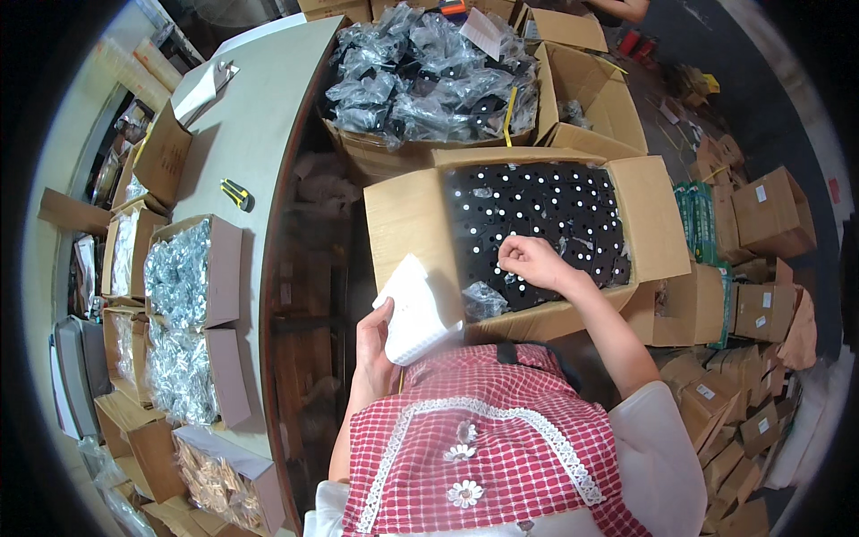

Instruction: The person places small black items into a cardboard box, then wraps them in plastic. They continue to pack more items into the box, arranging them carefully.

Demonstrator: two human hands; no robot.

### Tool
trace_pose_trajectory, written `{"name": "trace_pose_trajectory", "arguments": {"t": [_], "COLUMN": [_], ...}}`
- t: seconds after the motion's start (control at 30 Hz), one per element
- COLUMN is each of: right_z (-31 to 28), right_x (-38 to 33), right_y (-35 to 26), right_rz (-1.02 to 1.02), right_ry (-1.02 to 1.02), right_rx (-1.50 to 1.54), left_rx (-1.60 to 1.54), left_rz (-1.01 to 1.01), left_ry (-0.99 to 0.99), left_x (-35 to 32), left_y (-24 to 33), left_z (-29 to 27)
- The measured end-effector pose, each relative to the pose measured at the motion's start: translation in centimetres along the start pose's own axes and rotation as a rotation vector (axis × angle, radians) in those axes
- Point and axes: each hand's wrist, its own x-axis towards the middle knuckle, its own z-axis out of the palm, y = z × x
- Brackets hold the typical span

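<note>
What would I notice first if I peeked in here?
Probably the big open cardboard box in the middle, full of black parts with white dots, where the right hand reaches in. The left hand holds a white bag beside it. Behind sits a box heaped with shiny plastic packets.

A grey worktable (259, 116) runs along the left, carrying a yellow-and-black utility knife (236, 193) and open cartons of clear-bagged silvery hardware (179, 273) (one carton (219, 479) nearest the lower edge holds brownish pieces). Beyond it, a large box heaped with crinkled plastic bags of dark parts (429, 76). Small sealed cartons (743, 394) pile up on the right beside a green stack (700, 215).
</note>
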Motion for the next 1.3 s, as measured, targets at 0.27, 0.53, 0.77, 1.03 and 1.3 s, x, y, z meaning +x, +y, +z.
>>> {"name": "trace_pose_trajectory", "arguments": {"t": [0.27, 0.53, 0.77, 1.03, 1.3], "right_z": [2.8, 5.4, 3.2, -0.5, 2.1], "right_x": [1.4, 2.3, 1.3, -4.0, -4.9], "right_y": [-2.4, -3.8, -3.5, 0.7, 0.7], "right_rz": [-0.174, -0.221, -0.219, 0.082, -0.014], "right_ry": [-0.115, -0.038, 0.207, 0.185, 0.207], "right_rx": [-0.166, -0.442, -0.507, -0.009, -0.081], "left_rx": [-0.084, -0.102, -0.113, -0.131, -0.124], "left_rz": [0.033, 0.027, 0.015, 0.006, -0.016], "left_ry": [-0.085, -0.118, -0.115, -0.109, -0.117], "left_x": [1.2, 2.7, 2.1, 1.7, 2.8], "left_y": [-0.6, -0.8, -0.7, -0.6, -0.7], "left_z": [-1.6, -3.1, -2.4, -1.2, -1.5]}}
